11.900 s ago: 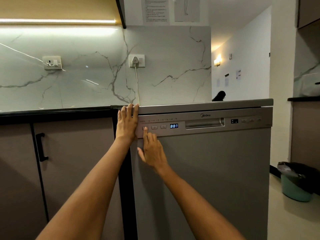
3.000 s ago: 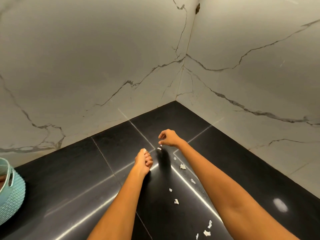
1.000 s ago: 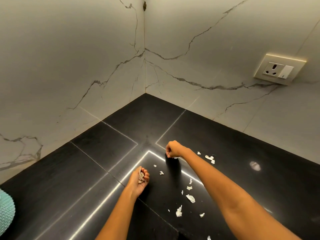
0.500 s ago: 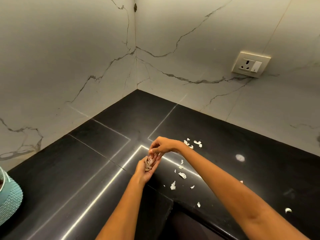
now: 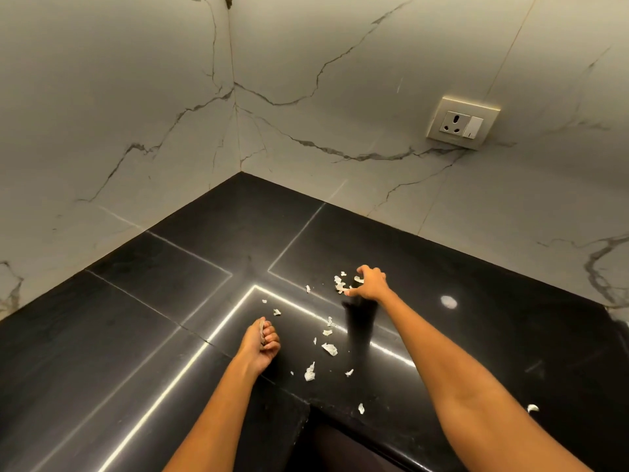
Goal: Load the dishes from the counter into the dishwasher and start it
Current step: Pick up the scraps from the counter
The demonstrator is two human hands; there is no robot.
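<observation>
Collecting white scraps from the black table, the person works with both arms extended forward over the corner. The left hand serves as the holder: its grip is curled round a wad of gathered scraps, palm turned inward, resting just above the surface. The right hand reaches farther, knuckles up, fingertips pressed together on a cluster of scraps. Remaining pieces lie scattered between the hands and near the front edge. No dishes or dishwasher are in view. A wall socket sits above.
</observation>
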